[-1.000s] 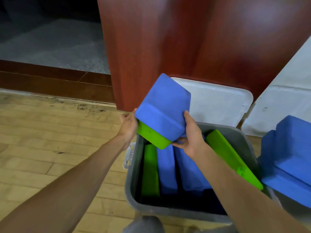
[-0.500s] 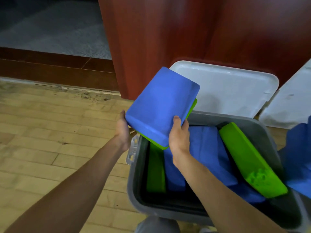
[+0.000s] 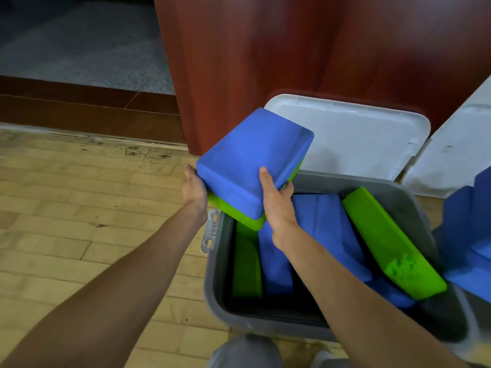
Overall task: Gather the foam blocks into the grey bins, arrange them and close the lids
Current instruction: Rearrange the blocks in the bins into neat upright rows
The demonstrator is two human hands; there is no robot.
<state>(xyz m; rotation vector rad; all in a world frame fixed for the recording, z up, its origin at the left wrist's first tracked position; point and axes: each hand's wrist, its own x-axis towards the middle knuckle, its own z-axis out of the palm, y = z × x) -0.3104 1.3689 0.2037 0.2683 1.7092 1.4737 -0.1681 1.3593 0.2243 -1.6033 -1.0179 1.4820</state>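
- Floor [image 3: 79,208]: pale wooden planks running left to right before you, with dark scuff marks along the far edge.
- Grey bin [image 3: 212,274]: stands open on the planks to your right.
- White lid [image 3: 358,144]: upright behind the bin, against the panel. Its lower edge is hidden from you.
- Second white lid [image 3: 451,155]: further right, tilted, partly out of your view.
- Red-brown wooden panel [image 3: 292,62]: rises from the floor's far edge.
- Dark wooden step [image 3: 79,107]: borders the planks at your far left, with grey carpet [image 3: 93,49] beyond.

We have a single wide-angle view, worn on the head and looking forward and steeply down. It sits close above the grey bin [image 3: 212,274], with wooden floor [image 3: 79,208] to the left and a red-brown panel [image 3: 292,62] ahead.
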